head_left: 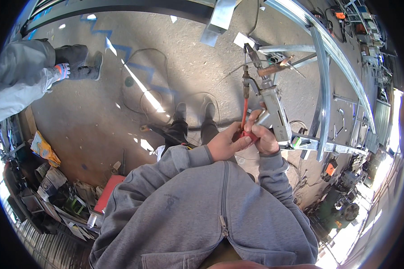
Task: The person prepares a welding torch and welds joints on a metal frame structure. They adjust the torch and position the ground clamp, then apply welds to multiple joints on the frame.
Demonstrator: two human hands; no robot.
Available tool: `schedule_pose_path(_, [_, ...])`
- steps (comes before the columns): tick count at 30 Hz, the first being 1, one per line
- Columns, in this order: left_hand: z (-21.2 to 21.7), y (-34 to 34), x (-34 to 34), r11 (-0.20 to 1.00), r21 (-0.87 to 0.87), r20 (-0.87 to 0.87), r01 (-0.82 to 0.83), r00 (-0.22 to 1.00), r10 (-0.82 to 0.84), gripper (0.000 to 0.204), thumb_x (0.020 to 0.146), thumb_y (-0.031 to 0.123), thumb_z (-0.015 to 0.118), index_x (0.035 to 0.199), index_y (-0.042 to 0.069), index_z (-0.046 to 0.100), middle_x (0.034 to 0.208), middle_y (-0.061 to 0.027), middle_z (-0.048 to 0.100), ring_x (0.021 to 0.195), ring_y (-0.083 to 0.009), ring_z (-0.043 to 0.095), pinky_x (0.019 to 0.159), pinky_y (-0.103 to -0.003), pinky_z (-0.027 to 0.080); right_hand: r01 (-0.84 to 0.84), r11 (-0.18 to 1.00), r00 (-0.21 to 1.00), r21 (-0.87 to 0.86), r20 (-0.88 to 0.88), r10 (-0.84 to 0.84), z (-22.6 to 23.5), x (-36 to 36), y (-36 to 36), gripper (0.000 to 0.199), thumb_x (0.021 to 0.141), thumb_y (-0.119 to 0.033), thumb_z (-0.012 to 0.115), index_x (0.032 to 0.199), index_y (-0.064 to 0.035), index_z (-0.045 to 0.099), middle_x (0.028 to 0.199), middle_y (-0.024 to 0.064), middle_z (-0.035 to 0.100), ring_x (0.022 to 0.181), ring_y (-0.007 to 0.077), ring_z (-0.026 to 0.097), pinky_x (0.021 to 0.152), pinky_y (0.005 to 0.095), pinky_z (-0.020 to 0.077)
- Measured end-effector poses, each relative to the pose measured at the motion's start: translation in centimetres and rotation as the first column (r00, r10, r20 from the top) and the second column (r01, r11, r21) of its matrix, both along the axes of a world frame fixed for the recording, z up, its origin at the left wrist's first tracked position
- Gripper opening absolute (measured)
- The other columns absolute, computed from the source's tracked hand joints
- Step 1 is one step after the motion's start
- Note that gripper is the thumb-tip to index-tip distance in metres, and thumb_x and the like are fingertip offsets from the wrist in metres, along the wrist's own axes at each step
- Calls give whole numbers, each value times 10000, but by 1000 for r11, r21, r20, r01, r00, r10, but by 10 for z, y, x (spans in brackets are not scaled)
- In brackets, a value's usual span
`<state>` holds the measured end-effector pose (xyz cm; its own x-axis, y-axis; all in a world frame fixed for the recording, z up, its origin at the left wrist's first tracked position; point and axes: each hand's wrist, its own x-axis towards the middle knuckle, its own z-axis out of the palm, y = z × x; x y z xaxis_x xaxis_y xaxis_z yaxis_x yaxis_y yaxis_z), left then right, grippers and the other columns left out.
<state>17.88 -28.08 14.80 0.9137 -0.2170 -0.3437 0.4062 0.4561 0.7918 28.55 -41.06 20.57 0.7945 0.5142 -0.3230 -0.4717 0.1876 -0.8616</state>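
My left hand is closed, with thumb and fingers pinching a small red piece in front of my chest. Close beside it, my right hand curls its fingers around the same spot, by a short silver cylinder. Just beyond the right hand is a grey metal tool body with a rust-brown clamp-like part at its far end. A red-orange hose runs from my hands up to a metal fitting. The fingers partly hide what the right hand grips.
Shiny steel frame bars stand to the right. Ahead on the floor lie thin cables. A co-worker's gloved hand and boot show at left. Cluttered shelving is at lower left, machinery at lower right.
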Motion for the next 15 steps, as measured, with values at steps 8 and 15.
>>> schedule_pose_path(8, [-38, -5, 5, 960, -137, -121, -243, 966, 227, 633, 1100, 443, 466, 1534, 24, 274, 1094, -70, 595, 922, -108, 574, 824, -272, 504, -70, 893, 970, -445, 180, 166, -21, 4, 58, 170, 919, -73, 707, 1067, -6, 655, 901, 0, 644, 783, 74, 593, 666, 257, 501])
schedule_pose_path(15, [-51, 12, 5, 926, -272, -71, -261, 965, 251, 698, 1121, 459, 363, 1642, 80, 96, 1453, -146, 489, 1278, -198, 528, 1076, -327, 441, -14, 867, 939, -498, 291, 182, -35, 7, 90, 265, 909, -70, 731, 1119, -17, 577, 931, 11, 621, 806, 85, 588, 696, 269, 513])
